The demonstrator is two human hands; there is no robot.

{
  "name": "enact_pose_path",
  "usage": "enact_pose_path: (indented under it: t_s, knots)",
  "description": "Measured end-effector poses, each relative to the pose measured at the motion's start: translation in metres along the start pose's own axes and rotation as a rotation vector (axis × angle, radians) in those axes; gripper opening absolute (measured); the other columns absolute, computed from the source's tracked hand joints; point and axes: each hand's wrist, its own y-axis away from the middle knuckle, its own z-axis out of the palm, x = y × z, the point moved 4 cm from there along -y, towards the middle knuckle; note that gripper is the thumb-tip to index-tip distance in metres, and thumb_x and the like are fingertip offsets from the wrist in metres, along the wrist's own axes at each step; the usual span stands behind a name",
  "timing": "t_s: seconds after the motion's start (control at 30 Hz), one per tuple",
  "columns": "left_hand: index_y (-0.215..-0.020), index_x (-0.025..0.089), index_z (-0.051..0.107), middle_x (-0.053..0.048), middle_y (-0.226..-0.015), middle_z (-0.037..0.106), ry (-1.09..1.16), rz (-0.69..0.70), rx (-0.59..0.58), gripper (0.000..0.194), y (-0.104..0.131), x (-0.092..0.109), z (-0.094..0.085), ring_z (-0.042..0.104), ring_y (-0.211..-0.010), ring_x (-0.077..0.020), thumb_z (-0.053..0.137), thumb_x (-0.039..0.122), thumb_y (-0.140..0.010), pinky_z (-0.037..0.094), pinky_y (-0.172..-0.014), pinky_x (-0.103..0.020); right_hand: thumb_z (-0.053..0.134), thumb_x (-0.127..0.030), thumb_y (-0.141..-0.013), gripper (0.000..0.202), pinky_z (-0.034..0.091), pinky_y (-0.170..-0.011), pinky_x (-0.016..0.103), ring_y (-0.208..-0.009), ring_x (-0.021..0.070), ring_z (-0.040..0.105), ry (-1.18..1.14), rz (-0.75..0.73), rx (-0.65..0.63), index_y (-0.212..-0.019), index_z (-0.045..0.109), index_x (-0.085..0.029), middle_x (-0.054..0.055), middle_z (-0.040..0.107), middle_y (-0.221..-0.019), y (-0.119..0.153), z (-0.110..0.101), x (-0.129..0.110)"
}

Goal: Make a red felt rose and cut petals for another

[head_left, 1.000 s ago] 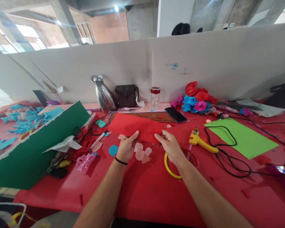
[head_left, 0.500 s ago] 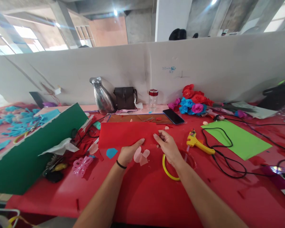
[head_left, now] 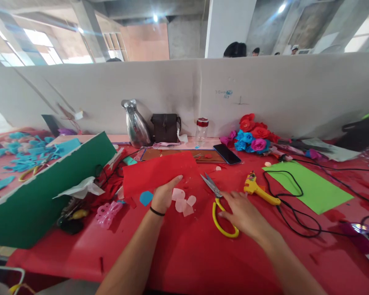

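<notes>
A red sheet [head_left: 160,170] is held at its lower edge by my left hand [head_left: 166,196], thumb on top and fingers hidden beneath. My right hand [head_left: 240,211] is over the yellow-handled scissors [head_left: 214,189], its fingers apart and not closed round the handles. The scissors lie on the red table with their blades slightly parted, pointing up and left. Between my hands, several pale pink paper pieces [head_left: 181,205] lie in a group. A blue paper piece [head_left: 146,198] is just left of my left hand.
A yellow glue gun [head_left: 260,189] with a black cord lies right of my right hand, before a green sheet [head_left: 309,186]. A green board [head_left: 55,192] slants at left. Behind stand a steel jug [head_left: 137,125], a jar [head_left: 202,131], a phone [head_left: 226,153] and paper flowers [head_left: 253,137].
My right hand has left the red sheet and moved right and down to the scissors, whose blades now show. The sheet, still in my left hand, has tilted and shifted slightly left.
</notes>
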Motion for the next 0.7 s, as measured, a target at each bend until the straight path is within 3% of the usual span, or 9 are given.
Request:
enact_pose_path:
  t_s: [0.1, 0.23, 0.33, 0.5, 0.6, 0.7]
  knots:
    - [-0.062, 0.014, 0.07, -0.002, -0.067, 0.072, 0.155, -0.096, 0.053, 0.008, 0.001, 0.002, 0.007, 0.068, -0.068, -0.014, 0.073, 0.007, -0.064, 0.057, -0.07, -0.023, 0.067, -0.024, -0.073, 0.05, 0.044, -0.086, 0.041, -0.097, 0.03, 0.061, 0.038, 0.01, 0.013, -0.122, 0.06, -0.022, 0.012, 0.064, -0.105, 0.005, 0.01, 0.007]
    - [-0.061, 0.012, 0.067, -0.001, -0.063, 0.069, 0.372, -0.17, 0.114, 0.019, 0.002, 0.012, 0.011, 0.065, -0.058, -0.0077, 0.063, -0.004, -0.07, 0.056, -0.061, -0.014, 0.063, -0.027, -0.074, 0.054, 0.046, -0.084, 0.037, -0.096, 0.0286, 0.064, 0.031, 0.146, 0.016, -0.127, 0.056, -0.016, 0.015, 0.065, -0.106, 0.0, 0.011, 0.01]
    - [-0.063, 0.013, 0.065, -0.001, -0.063, 0.068, 0.492, -0.214, 0.178, 0.025, 0.002, 0.017, 0.008, 0.065, -0.06, -0.0063, 0.055, -0.006, -0.076, 0.055, -0.059, -0.01, 0.063, -0.022, -0.07, 0.057, 0.047, -0.079, 0.037, -0.093, 0.0312, 0.066, 0.051, 0.231, -0.024, -0.125, 0.057, -0.01, 0.019, 0.069, -0.1, -0.005, 0.007, 0.008]
    - [-0.068, 0.013, 0.065, -0.001, -0.065, 0.069, 0.534, -0.211, 0.164, 0.023, 0.0, 0.018, 0.006, 0.067, -0.065, -0.008, 0.054, -0.006, -0.077, 0.056, -0.061, -0.012, 0.06, -0.018, -0.069, 0.05, 0.047, -0.086, 0.041, -0.099, 0.0336, 0.065, 0.051, 0.222, 0.03, -0.119, 0.062, -0.012, 0.019, 0.071, -0.1, -0.008, -0.002, 0.006]
    - [-0.066, 0.013, 0.065, -0.001, -0.064, 0.069, 0.518, -0.194, 0.14, 0.023, 0.0, 0.015, 0.008, 0.065, -0.06, -0.0073, 0.056, -0.005, -0.076, 0.057, -0.064, -0.015, 0.068, -0.027, -0.067, 0.06, 0.045, -0.092, 0.046, -0.108, 0.0359, 0.061, -0.169, 0.272, 0.062, -0.124, 0.059, -0.012, 0.019, 0.068, -0.112, -0.005, -0.01, 0.001]
    - [-0.065, 0.012, 0.066, -0.001, -0.065, 0.07, 0.491, -0.113, 0.112, 0.019, 0.001, 0.016, 0.01, 0.066, -0.063, -0.0095, 0.061, -0.005, -0.072, 0.058, -0.07, -0.021, 0.074, -0.046, -0.063, 0.075, 0.04, -0.101, 0.046, -0.12, 0.0336, 0.054, -0.64, 0.244, 0.031, -0.13, 0.054, -0.018, 0.014, 0.061, -0.127, 0.002, -0.019, -0.018]
